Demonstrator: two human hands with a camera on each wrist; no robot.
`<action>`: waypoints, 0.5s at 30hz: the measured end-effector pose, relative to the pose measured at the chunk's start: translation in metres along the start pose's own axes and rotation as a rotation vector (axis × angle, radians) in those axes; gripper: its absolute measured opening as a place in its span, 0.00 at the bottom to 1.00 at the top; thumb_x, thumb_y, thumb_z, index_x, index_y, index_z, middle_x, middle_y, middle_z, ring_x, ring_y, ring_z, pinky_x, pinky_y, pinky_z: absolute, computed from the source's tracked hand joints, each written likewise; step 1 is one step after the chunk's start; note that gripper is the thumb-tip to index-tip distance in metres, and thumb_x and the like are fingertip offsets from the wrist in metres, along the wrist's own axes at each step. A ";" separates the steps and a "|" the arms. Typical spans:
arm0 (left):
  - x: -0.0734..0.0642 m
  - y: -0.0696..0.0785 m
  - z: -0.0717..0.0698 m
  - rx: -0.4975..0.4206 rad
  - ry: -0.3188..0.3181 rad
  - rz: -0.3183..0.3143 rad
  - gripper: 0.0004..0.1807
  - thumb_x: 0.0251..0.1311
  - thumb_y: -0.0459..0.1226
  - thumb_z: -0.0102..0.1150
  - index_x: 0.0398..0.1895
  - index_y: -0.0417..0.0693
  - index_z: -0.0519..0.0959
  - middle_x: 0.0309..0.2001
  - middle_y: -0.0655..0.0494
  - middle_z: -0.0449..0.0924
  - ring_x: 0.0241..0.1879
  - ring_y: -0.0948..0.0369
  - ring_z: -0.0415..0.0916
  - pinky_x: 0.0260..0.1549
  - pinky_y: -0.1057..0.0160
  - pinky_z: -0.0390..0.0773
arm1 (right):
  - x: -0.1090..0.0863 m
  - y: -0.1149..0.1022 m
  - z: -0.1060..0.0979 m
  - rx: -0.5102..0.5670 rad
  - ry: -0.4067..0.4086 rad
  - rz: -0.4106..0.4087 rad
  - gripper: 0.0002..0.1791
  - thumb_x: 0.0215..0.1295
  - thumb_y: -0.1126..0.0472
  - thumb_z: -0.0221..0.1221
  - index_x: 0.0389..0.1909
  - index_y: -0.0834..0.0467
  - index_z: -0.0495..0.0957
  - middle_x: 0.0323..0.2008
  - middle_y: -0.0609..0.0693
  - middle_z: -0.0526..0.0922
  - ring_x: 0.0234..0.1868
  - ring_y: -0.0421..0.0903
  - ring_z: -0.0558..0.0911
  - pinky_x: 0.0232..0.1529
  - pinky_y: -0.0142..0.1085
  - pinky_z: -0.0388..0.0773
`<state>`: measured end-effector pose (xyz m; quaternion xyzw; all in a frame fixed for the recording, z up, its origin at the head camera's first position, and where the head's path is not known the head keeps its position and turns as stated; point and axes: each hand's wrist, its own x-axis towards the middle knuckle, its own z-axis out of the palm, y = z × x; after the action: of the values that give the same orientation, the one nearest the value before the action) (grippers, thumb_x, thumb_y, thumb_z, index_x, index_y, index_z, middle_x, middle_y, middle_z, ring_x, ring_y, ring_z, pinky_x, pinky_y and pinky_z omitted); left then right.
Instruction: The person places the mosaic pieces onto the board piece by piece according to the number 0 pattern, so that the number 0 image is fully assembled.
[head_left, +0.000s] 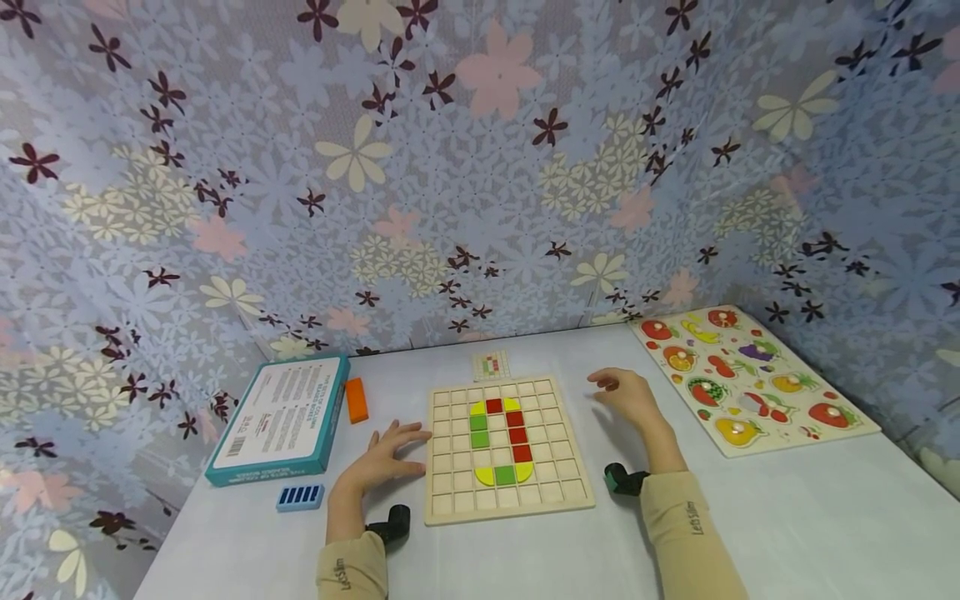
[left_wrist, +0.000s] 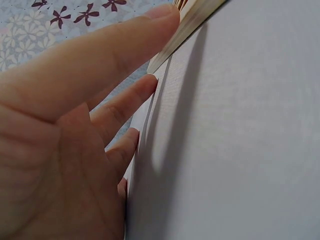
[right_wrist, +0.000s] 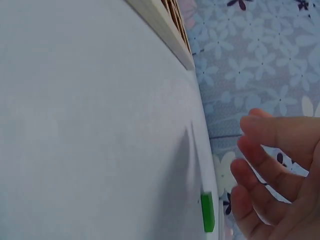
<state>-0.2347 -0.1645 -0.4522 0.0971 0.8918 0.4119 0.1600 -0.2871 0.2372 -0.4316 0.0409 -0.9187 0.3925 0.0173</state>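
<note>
A square wooden grid board (head_left: 461,492) lies mid-table. Red tiles (head_left: 517,436), green tiles (head_left: 479,432) and yellow rounded corner tiles (head_left: 484,476) form a ring in its cells. My left hand (head_left: 381,460) is at the board's left edge with fingers spread, the thumb (left_wrist: 135,42) right by the rim in the left wrist view. To the right of the board, my right hand (head_left: 628,404) hovers over the table with loosely bent fingers and nothing in them. A green block (right_wrist: 207,212) lies on the table below that hand in the right wrist view.
Behind the board lies a small pattern card (head_left: 491,365). On the left are a teal-edged box (head_left: 277,421), an orange block (head_left: 356,401) and a blue slotted piece (head_left: 300,497). A fruit peg puzzle (head_left: 738,400) lies at right. Floral cloth (head_left: 480,208) hangs behind.
</note>
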 end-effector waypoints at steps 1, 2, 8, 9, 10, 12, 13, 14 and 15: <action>0.000 0.000 0.000 0.000 0.000 0.000 0.30 0.47 0.41 0.68 0.58 0.53 0.74 0.68 0.47 0.58 0.71 0.45 0.33 0.65 0.42 0.24 | 0.000 0.001 -0.001 -0.001 0.005 0.009 0.15 0.57 0.68 0.59 0.46 0.65 0.78 0.44 0.65 0.79 0.46 0.59 0.76 0.47 0.51 0.72; 0.000 0.001 0.000 0.000 0.001 0.000 0.30 0.47 0.41 0.68 0.58 0.53 0.74 0.68 0.47 0.58 0.71 0.45 0.33 0.65 0.42 0.24 | 0.000 0.002 -0.002 -0.003 0.009 0.019 0.15 0.57 0.68 0.58 0.47 0.65 0.78 0.46 0.65 0.78 0.48 0.60 0.74 0.48 0.52 0.71; -0.002 0.002 0.001 -0.008 0.005 -0.004 0.30 0.47 0.40 0.68 0.57 0.52 0.74 0.68 0.47 0.58 0.71 0.45 0.34 0.65 0.42 0.24 | -0.002 0.009 -0.007 -0.036 0.019 0.063 0.17 0.56 0.69 0.57 0.49 0.66 0.77 0.52 0.67 0.74 0.55 0.65 0.69 0.53 0.56 0.68; -0.002 0.002 0.001 -0.008 0.004 -0.004 0.30 0.47 0.40 0.68 0.57 0.52 0.74 0.68 0.47 0.58 0.71 0.45 0.34 0.65 0.42 0.24 | -0.003 0.010 -0.008 -0.042 0.018 0.073 0.18 0.56 0.69 0.57 0.49 0.66 0.76 0.53 0.68 0.73 0.56 0.66 0.68 0.53 0.57 0.67; -0.002 0.002 0.001 -0.008 0.004 -0.004 0.30 0.47 0.40 0.67 0.57 0.52 0.74 0.68 0.47 0.58 0.71 0.45 0.34 0.65 0.42 0.25 | -0.003 0.011 -0.008 -0.046 0.016 0.083 0.18 0.56 0.70 0.57 0.49 0.66 0.76 0.54 0.68 0.73 0.56 0.66 0.68 0.54 0.57 0.67; -0.002 0.003 0.000 -0.007 0.005 -0.004 0.29 0.47 0.40 0.67 0.57 0.52 0.74 0.68 0.47 0.58 0.71 0.45 0.33 0.65 0.42 0.25 | -0.003 0.013 -0.010 -0.054 0.009 0.103 0.19 0.55 0.70 0.57 0.50 0.66 0.76 0.54 0.69 0.72 0.57 0.67 0.67 0.54 0.58 0.66; -0.002 0.003 0.000 -0.005 0.005 -0.005 0.29 0.47 0.40 0.67 0.57 0.52 0.74 0.68 0.47 0.58 0.71 0.45 0.34 0.65 0.42 0.25 | -0.004 0.014 -0.010 -0.057 0.003 0.114 0.19 0.55 0.71 0.57 0.50 0.66 0.75 0.55 0.69 0.71 0.57 0.67 0.67 0.54 0.58 0.66; -0.001 0.003 0.000 -0.003 0.005 -0.004 0.29 0.47 0.40 0.67 0.57 0.52 0.74 0.68 0.47 0.58 0.71 0.45 0.34 0.65 0.42 0.25 | -0.004 0.014 -0.011 -0.062 -0.004 0.121 0.19 0.55 0.71 0.57 0.50 0.66 0.75 0.55 0.69 0.71 0.57 0.67 0.67 0.55 0.57 0.66; -0.001 0.003 0.000 -0.002 0.005 -0.004 0.29 0.47 0.40 0.67 0.57 0.52 0.74 0.68 0.47 0.58 0.71 0.45 0.34 0.65 0.42 0.25 | -0.005 0.014 -0.011 -0.069 -0.010 0.128 0.19 0.54 0.71 0.58 0.50 0.67 0.75 0.54 0.69 0.72 0.57 0.67 0.68 0.55 0.57 0.66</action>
<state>-0.2337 -0.1630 -0.4500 0.0943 0.8920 0.4127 0.1584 -0.2837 0.2553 -0.4346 -0.0167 -0.9324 0.3609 -0.0109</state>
